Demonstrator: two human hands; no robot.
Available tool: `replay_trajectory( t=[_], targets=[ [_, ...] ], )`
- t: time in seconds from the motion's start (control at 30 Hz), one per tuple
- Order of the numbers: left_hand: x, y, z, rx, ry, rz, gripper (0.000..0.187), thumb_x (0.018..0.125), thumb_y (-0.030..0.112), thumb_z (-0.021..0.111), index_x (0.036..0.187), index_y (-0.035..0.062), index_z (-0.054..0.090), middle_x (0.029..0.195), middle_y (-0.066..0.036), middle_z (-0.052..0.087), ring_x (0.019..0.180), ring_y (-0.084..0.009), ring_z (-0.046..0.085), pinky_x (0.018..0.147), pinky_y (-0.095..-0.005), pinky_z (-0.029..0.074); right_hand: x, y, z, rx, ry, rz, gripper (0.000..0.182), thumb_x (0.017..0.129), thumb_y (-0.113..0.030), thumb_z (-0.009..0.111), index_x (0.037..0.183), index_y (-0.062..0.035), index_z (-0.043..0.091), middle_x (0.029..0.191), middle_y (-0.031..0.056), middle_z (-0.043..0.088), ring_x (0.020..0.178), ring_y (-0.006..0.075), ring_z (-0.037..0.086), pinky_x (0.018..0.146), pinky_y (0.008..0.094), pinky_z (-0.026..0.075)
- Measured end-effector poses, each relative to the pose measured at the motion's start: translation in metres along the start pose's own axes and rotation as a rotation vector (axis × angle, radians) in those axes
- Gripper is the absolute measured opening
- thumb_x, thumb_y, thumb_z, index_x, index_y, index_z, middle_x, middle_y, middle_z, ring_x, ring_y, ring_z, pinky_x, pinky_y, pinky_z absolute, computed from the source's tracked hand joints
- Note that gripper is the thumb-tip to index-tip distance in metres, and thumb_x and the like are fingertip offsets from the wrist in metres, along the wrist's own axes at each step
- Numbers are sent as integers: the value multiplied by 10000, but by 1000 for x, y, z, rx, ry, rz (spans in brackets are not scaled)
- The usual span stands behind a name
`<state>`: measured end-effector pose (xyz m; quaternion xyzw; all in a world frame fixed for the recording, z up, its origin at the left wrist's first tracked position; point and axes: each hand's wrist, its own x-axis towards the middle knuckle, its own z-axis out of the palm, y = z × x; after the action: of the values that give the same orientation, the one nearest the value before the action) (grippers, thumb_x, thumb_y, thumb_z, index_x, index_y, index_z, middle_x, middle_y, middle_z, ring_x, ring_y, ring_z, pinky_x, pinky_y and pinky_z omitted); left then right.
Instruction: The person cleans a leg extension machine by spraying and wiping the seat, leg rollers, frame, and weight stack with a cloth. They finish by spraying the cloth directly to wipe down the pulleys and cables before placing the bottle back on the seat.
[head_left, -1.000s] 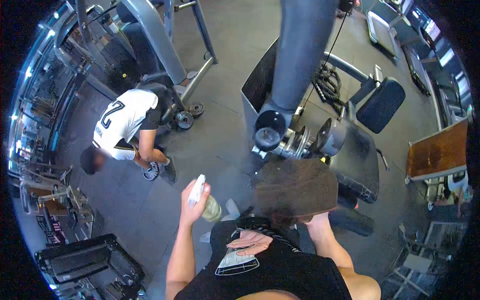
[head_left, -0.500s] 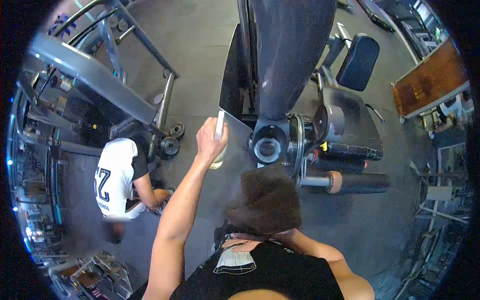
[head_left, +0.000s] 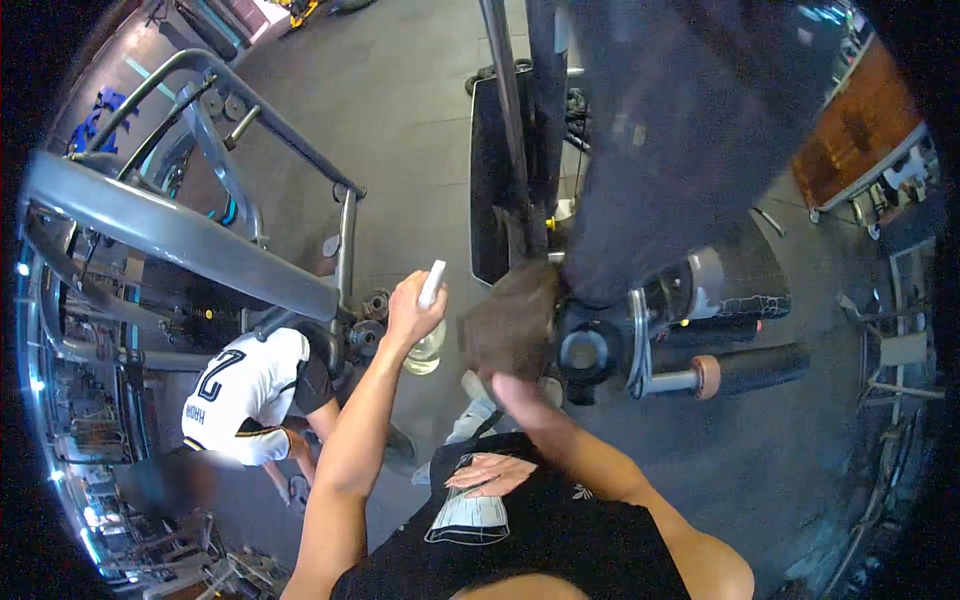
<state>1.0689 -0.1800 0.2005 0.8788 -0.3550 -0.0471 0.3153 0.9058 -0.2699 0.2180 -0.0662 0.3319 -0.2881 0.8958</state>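
My left hand (head_left: 408, 312) is wrapped round the neck of a spray bottle (head_left: 426, 350) with a white trigger head and a clear body holding pale liquid. To its right, a brown cloth (head_left: 505, 325) hangs from my right hand (head_left: 514, 392), blurred by motion. The cloth covers most of the fingers. It overlaps the lower end of the large dark frame of a gym machine (head_left: 670, 150), close beside the round grey pivot (head_left: 585, 352).
At the left, a person in a white shirt (head_left: 235, 385) crouches beside a grey tubular machine (head_left: 190, 235). Padded rollers (head_left: 755, 372) stick out at the right. A tall dark panel (head_left: 495, 180) stands ahead on the dark floor (head_left: 410, 150). A brown board (head_left: 860, 125) is at the far right.
My right hand has swung the cloth forward and up to the machine. The spray bottle sits slightly lower in view. My view has shifted, and the crouching person has leaned differently.
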Motion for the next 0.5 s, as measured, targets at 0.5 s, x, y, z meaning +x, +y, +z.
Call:
replay_trajectory(
  t=[0.5],
  targets=[
    [44,-7,4,15,-390,154,186,782,218,602,846,48,644,842,-181,641,824,-392,621,723,-493,488,330,27,-115,-572,222,-48,358,908,-336,541,1161,-92,609,1203,103,613,1154,240,540,949,402,447]
  ],
)
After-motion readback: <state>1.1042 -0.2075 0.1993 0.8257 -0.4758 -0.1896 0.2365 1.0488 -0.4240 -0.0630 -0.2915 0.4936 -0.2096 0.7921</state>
